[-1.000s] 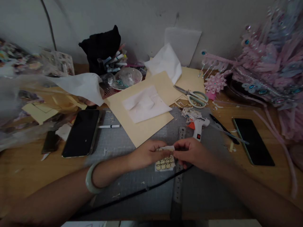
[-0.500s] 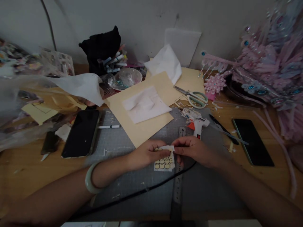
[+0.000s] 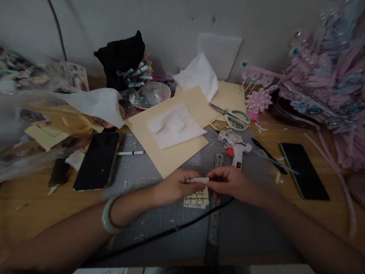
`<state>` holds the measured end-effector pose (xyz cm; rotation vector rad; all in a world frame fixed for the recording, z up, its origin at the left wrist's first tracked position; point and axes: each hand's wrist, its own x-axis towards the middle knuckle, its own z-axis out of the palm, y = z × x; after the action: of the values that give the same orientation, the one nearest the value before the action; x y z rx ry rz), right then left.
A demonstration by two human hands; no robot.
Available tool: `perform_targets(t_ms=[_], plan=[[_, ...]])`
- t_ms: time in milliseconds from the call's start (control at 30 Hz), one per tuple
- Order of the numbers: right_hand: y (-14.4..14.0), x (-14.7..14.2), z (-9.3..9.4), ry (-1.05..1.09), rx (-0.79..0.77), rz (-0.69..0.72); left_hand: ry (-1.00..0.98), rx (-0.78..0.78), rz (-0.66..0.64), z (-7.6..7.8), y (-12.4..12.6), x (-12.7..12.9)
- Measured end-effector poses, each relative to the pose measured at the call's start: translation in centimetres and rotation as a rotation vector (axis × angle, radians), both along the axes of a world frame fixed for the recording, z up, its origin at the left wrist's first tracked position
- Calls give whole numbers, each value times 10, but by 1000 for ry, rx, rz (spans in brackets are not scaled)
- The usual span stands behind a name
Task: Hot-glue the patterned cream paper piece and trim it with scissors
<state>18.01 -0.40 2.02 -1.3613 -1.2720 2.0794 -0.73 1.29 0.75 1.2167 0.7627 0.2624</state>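
Observation:
A small cream card with rows of dark rounded outlines and ragged white edging is held above the grey cutting mat. My left hand grips it from the left, thumb lying across its face. At its upper right edge, my right hand pinches the white edging between thumb and fingers. Beneath the right hand runs a steel ruler, and a black cable crosses the mat in front of both hands.
Farther back lie scissors, a white glue gun and cream sheets with a white cloth piece. Phones lie at left and right. Pink beaded decorations crowd the right; plastic bags crowd the left.
The card has shifted very slightly left and down in my left hand's grip. My right fingers have moved a little left along its upper right edge.

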Motion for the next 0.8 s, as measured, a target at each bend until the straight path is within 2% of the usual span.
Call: perform_targets(t_ms=[233, 400, 600, 800], plan=[[-2, -6, -1, -67, 2, -79, 20, 31, -21, -1, -1, 0], [7, 1, -1, 35, -41, -74, -21, -52, 25, -3, 1, -1], [6, -2, -5, 93, -121, -84, -19, 17, -24, 1, 1, -1], [5, -3, -1, 133, -131, -97, -23, -9, -5, 0, 0, -2]])
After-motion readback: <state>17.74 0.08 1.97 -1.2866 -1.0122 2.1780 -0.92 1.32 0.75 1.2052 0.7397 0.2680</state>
